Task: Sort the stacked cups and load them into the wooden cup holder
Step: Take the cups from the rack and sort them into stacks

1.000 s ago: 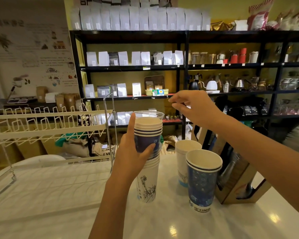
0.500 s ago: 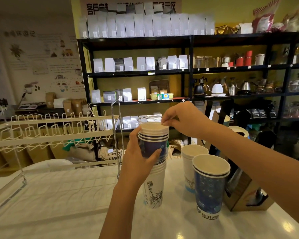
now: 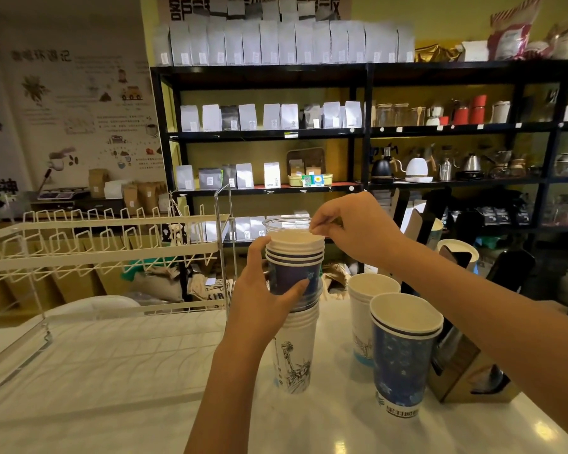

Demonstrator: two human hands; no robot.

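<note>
A tall mixed stack of cups point(image 3: 295, 348) stands on the white counter, with white printed cups below, blue ones above and a clear plastic cup point(image 3: 286, 224) on top. My left hand point(image 3: 263, 299) grips the blue part of the stack. My right hand point(image 3: 351, 231) pinches the rim of the clear plastic cup. To the right stand a white cup stack point(image 3: 364, 319) and a blue cup stack point(image 3: 404, 358). The wooden cup holder point(image 3: 466, 375) sits tilted at the right, mostly hidden behind my right forearm, with cups in its slots.
A white wire rack point(image 3: 105, 244) stands on the left of the counter. Black shelves point(image 3: 368, 132) with white bags, kettles and jars fill the background. The counter's right edge lies just beyond the holder.
My right hand came down from above and to the right onto the top of the stack and now pinches the clear cup's rim. My left hand kept its grip.
</note>
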